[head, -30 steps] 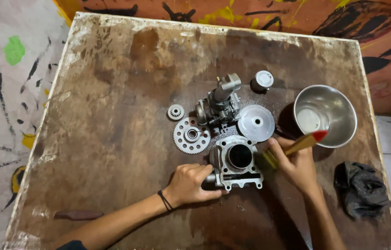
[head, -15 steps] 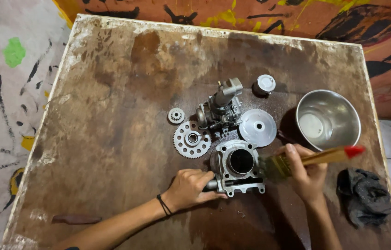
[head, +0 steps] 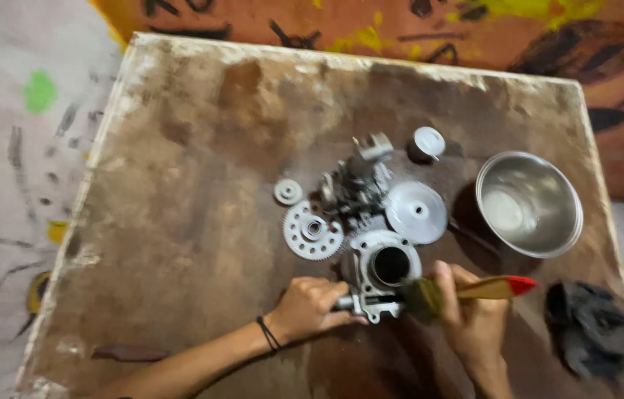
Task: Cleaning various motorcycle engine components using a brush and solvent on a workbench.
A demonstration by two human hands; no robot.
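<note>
A grey metal engine cylinder (head: 386, 258) with a round bore lies on a stained brown table (head: 194, 222). My left hand (head: 312, 304) grips its near left side and holds it steady. My right hand (head: 474, 314) holds a paintbrush (head: 467, 290) with a wooden handle and red tip, its bristles against the cylinder's near edge. Behind the cylinder lie a toothed sprocket (head: 313, 230), a small gear (head: 288, 192), a round metal disc (head: 416, 212), a carburettor-like part (head: 360, 181) and a small round cap (head: 428, 140).
A steel bowl (head: 530, 203) with a little liquid stands at the right. A dark rag (head: 592, 329) lies near the table's right front corner. A painted wall runs behind the table, and painted sheeting lies to the left.
The brush has gone from the bowl down to the cylinder's near edge, its red tip now pointing right. My left hand has stayed on the cylinder.
</note>
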